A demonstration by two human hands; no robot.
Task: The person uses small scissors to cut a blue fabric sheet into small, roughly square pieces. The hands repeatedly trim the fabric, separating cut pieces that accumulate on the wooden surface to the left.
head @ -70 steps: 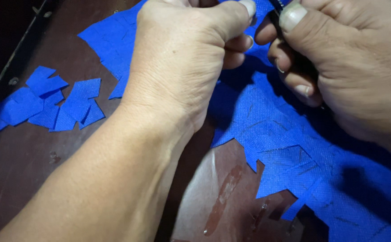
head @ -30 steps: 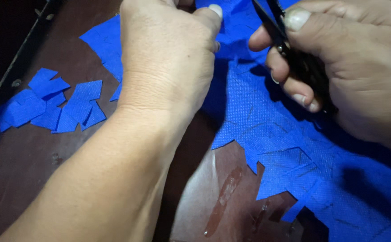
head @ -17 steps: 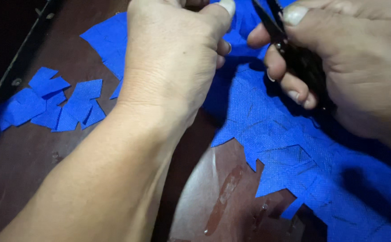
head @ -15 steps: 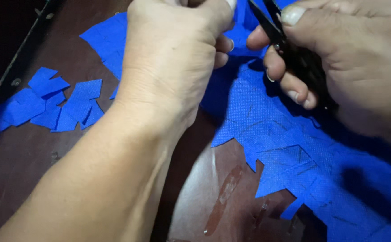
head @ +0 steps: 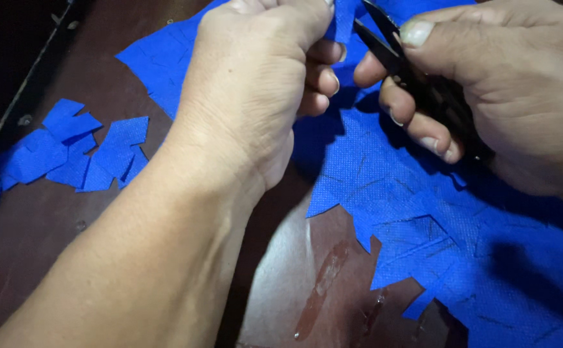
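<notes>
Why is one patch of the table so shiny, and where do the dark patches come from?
In the head view, light glares off the glossy brown table below the left hand, washing out a pale patch. The right hand, holding black scissors, throws dark shadows on the blue fabric. The upper left corner falls into near black, and the cut blue pieces stay sharp.

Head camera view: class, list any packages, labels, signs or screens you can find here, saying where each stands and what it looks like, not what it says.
None in view: no package, label, sign or screen.
What does show: blue fabric sheet, spread over the brown table, jagged cut edges.
Blue fabric scraps, small angular pieces, piled at left.
Black snips, in the right hand.
</notes>
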